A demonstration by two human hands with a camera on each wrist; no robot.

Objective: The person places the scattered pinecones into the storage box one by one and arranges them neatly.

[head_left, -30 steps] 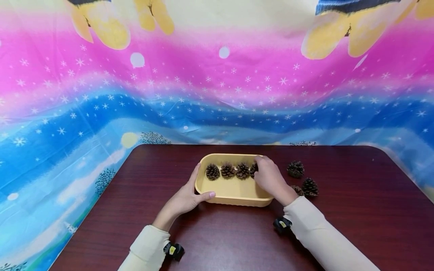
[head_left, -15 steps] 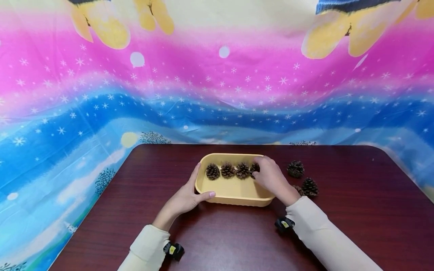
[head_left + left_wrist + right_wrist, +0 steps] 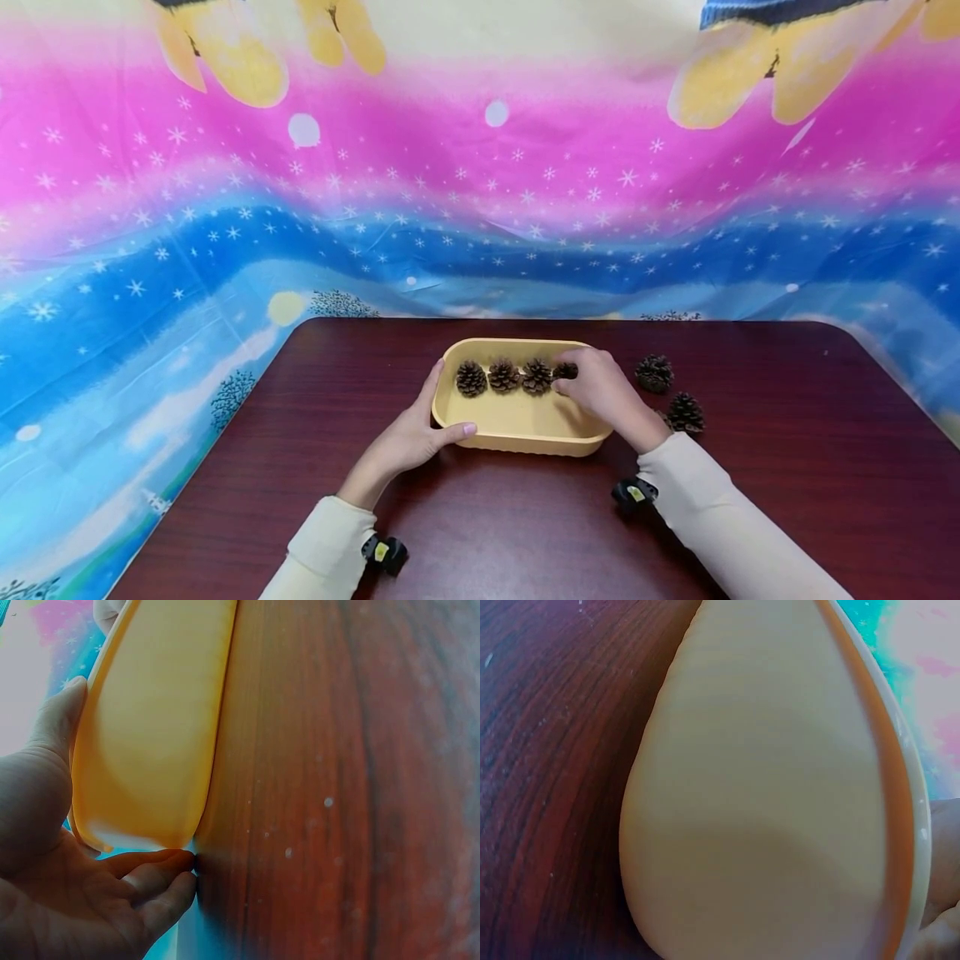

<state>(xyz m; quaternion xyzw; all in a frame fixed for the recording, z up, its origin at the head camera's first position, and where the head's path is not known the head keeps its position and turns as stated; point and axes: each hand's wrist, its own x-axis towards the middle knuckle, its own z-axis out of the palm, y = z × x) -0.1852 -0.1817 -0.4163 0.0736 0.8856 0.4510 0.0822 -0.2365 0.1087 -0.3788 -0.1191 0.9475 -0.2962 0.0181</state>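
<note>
A yellow oblong tub [image 3: 517,442] stands on the table with a row of pine cones [image 3: 503,377] along its far side. My left hand [image 3: 408,435] holds the tub's left end, thumb over the near rim and fingers along the outside. The left wrist view has this hand [image 3: 90,900] against the tub's outer wall [image 3: 157,727]. Reaching in over the right end, my right hand [image 3: 600,387] pinches the rightmost pine cone [image 3: 567,371] between thumb and fingers. The tub's wall [image 3: 757,780] fills most of the right wrist view and hides the fingertips.
To the right of the tub, two pine cones [image 3: 654,374] [image 3: 686,413] lie on the dark red-brown table [image 3: 510,525]. Another cone is mostly hidden behind the right wrist. A colourful snowflake-patterned cloth [image 3: 480,200] hangs behind the table.
My right hand has shifted slightly to the right, and more of the rightmost pine cone's top shows. The left hand and the tub have stayed in place.
</note>
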